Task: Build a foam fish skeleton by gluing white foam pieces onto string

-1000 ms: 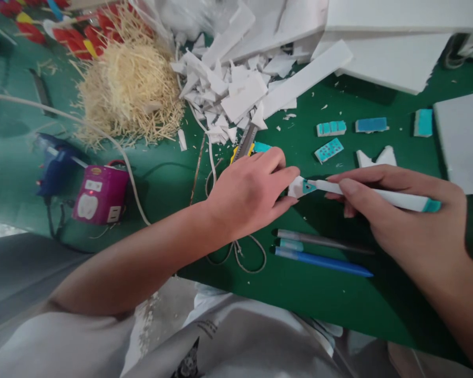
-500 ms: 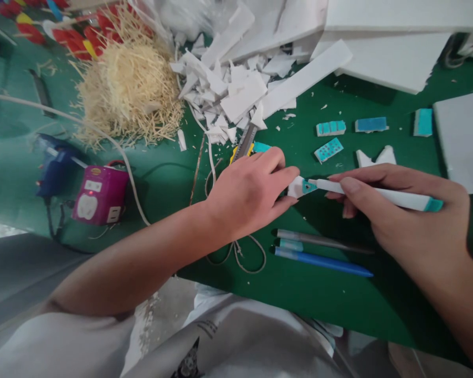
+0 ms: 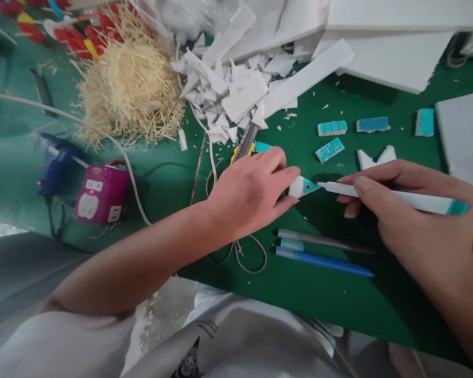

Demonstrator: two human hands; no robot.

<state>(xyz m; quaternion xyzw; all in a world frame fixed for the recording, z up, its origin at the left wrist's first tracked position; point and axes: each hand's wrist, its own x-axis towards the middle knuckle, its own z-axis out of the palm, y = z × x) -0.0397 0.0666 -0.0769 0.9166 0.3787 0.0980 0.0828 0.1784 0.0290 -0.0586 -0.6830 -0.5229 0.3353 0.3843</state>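
My left hand pinches a small white foam piece whose pointed end is coloured teal with a dark spot; my fingers hide the rest of it. Between the fingers of my right hand is a white marker pen with a teal end. Its tip is at the point of the foam piece; whether they touch I cannot tell. Below lie a grey pen, a teal pen cap and a blue pen. A utility knife lies just beyond my left hand.
Several teal and blue foam blocks lie beyond my right hand, near a notched white piece. White foam scraps and straw are heaped at the back. A blue glue gun and purple power socket stand left, beside a cable.
My right hand has drawn the marker pen slightly to the right, so its tip has moved from the teal area to the foam's point. My left hand has stayed almost still.
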